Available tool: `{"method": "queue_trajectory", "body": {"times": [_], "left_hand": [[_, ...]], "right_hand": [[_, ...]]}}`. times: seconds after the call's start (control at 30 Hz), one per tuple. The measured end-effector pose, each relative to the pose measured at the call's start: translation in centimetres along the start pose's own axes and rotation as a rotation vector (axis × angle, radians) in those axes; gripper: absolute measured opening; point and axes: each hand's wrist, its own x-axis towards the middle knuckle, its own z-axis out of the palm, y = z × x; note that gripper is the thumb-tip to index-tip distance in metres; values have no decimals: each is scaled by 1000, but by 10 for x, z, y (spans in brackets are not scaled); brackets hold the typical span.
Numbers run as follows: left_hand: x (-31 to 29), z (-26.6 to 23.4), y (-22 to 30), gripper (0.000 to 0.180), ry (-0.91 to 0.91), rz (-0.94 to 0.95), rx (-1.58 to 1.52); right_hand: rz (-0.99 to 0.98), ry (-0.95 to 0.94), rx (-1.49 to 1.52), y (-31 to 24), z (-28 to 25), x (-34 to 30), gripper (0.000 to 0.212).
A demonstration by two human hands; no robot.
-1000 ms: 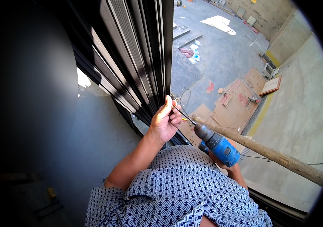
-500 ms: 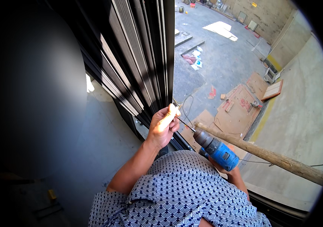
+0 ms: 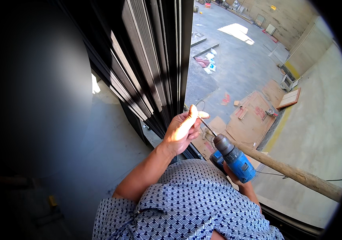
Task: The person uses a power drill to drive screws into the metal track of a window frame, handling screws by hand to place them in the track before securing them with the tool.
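Note:
A blue cordless drill [image 3: 240, 165] with a dark chuck and a long thin bit [image 3: 207, 127] slants up to the left across the front of my body. My right hand [image 3: 232, 174] is wrapped round its grip, mostly hidden behind the drill's body. At the bit's far end, my left hand [image 3: 182, 132] is closed with thumb and fingers pinched by the tip. What small thing it pinches, if any, I cannot make out. Just beyond the left hand stand the dark ribbed metal profiles of a frame [image 3: 149, 60].
A wooden pole [image 3: 295, 165] crosses at the right, with a thin cable behind it. Lower down beyond the opening lie cardboard sheets [image 3: 247, 120], white and pink bags [image 3: 209, 62] and a framed panel [image 3: 289, 98] by the wall. A blurred grey shape fills the left.
My left hand has shifted slightly right and up. The drill has swung to a steeper angle and moved a little right, its bit tip still by the left fingers.

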Motion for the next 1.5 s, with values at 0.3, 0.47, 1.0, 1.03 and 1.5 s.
{"method": "queue_trajectory", "body": {"times": [0.3, 0.47, 1.0, 1.03, 1.5], "left_hand": [[-3, -7, -17, 47, -42, -25, -303], [-4, -18, -26, 34, -13, -3, -286], [-14, -4, -47, 25, -20, -113, 521], [-12, -4, -51, 25, -28, -50, 530], [-18, 14, -39, 66, -201, 201, 1209]], "right_hand": [[452, 124, 218, 1, 9, -8, 22], [507, 201, 253, 9, 18, -3, 26], [489, 147, 608, -11, 42, 38, 39], [482, 122, 598, -10, 42, 39, 43], [677, 233, 948, -2, 53, 28, 63]]}}
